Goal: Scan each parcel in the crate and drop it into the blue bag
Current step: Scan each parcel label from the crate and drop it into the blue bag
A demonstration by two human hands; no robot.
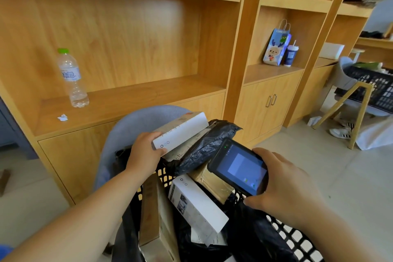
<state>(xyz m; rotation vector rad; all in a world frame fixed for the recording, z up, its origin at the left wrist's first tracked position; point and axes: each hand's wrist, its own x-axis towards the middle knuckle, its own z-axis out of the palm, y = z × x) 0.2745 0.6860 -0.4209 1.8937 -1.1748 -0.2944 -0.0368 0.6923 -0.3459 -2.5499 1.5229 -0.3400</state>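
Note:
My left hand (143, 155) grips the near end of a long white box parcel (180, 130), lifted above the black plastic crate (293, 238). My right hand (282, 185) holds a black handheld scanner (240, 166), its lit screen facing me, just right of the box. Inside the crate lie another white box (197, 206), a brown taped parcel (212, 181), a tall brown carton (151, 208) and a black plastic mailer (204, 144). A sliver of blue (5, 250) shows at the bottom left corner; I cannot tell if it is the bag.
The crate rests on a grey chair (136, 125) before wooden shelving. A water bottle (72, 78) stands on the shelf at left. A blue gift bag (276, 47) and cup (291, 55) sit in the right bay. A second black crate (376, 89) lies on another chair.

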